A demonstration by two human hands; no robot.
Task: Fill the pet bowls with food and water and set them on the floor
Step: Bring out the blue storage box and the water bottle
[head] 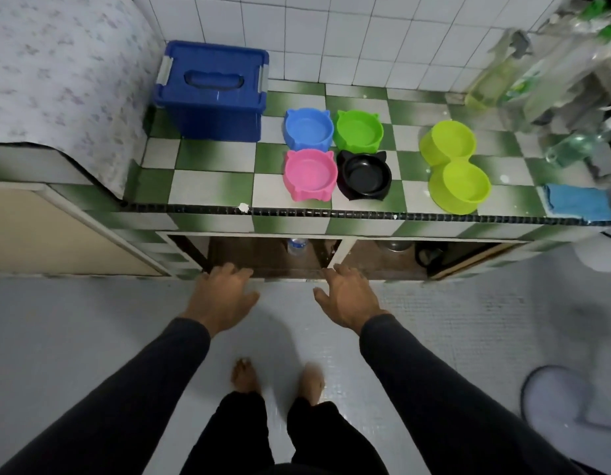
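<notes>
Several cat-eared pet bowls stand together on the green-and-white tiled counter (215,186): a blue bowl (308,129), a green bowl (358,131), a pink bowl (309,174) and a black bowl (364,174). All look empty. To their right lies a lime double bowl (455,166), also empty. A closed blue lidded bin (211,90) sits at the back left. My left hand (222,296) and my right hand (350,296) hover below the counter edge, fingers relaxed and spread, holding nothing.
Bottles and a sprayer (496,77) crowd the counter's right end, beside a blue cloth (576,204). A patterned cloth (57,80) covers something at left. Open shelves under the counter hold a water bottle (297,246) and a pot (395,245). A pale bucket (564,402) stands on the floor at right.
</notes>
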